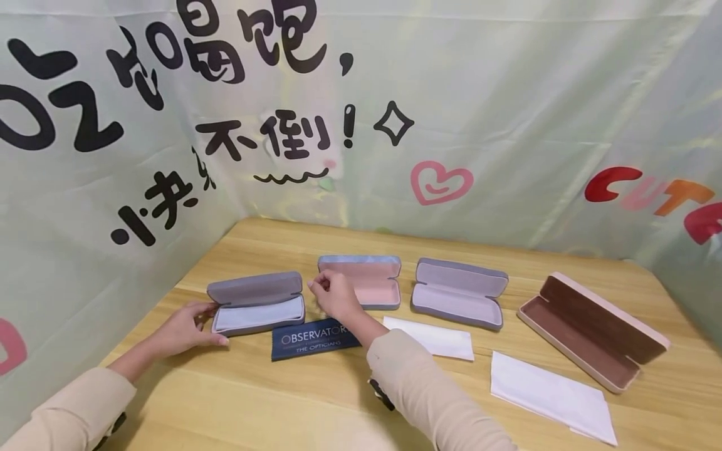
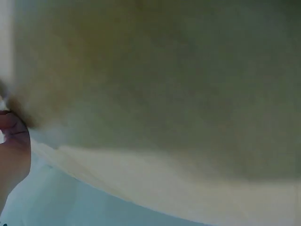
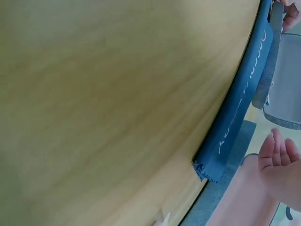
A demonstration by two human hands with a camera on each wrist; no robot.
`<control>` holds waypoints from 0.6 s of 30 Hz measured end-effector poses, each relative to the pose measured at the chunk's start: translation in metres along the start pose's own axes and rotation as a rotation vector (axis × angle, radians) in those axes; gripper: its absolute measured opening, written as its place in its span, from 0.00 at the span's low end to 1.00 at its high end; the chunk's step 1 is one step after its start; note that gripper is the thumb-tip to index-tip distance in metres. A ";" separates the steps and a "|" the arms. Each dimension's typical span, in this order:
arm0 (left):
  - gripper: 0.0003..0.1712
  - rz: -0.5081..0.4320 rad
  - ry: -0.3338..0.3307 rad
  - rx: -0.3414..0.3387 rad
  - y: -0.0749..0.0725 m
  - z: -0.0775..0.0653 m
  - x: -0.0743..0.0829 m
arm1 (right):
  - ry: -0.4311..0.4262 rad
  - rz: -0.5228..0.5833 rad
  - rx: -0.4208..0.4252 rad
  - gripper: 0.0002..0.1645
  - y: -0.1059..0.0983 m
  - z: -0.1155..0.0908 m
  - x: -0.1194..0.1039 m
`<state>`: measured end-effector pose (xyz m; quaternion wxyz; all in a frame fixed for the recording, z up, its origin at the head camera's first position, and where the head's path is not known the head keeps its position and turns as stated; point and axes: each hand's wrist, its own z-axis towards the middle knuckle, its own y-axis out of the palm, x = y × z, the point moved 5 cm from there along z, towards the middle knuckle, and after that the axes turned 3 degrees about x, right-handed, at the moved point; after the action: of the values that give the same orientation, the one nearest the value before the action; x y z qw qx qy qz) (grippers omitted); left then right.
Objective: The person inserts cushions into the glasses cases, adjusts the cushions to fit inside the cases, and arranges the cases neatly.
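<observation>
In the head view, a grey-purple glasses case (image 1: 256,282) stands with its lid raised at the left, a folded pale blue cloth (image 1: 261,314) lying in its base. My left hand (image 1: 183,327) holds this case at its left end, thumb at the front edge. Only a bit of that hand shows at the edge of the left wrist view. My right hand (image 1: 336,295) hovers between this case and a blue case with pink lining (image 1: 379,289). Its fingers bend loosely around nothing. Beneath that wrist lies a dark blue lettered cloth (image 1: 307,346).
To the right stand a lidded-open purple case (image 1: 459,294) and a larger pink case with brown lining (image 1: 592,332). In front of them lie two white folded cloths, a smaller one (image 1: 445,341) and a larger one (image 1: 553,394). A printed curtain (image 1: 507,125) hangs behind the wooden table (image 1: 225,394).
</observation>
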<state>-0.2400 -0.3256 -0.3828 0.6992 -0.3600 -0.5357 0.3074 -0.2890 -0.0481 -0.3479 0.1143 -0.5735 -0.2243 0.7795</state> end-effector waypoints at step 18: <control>0.44 0.008 -0.061 0.034 0.010 0.002 -0.011 | 0.115 0.076 -0.118 0.29 0.005 0.003 0.005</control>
<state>-0.2452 -0.3287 -0.3963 0.6872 -0.3407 -0.5501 0.3302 -0.2928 -0.0513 -0.3538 0.0632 -0.6314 -0.2410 0.7343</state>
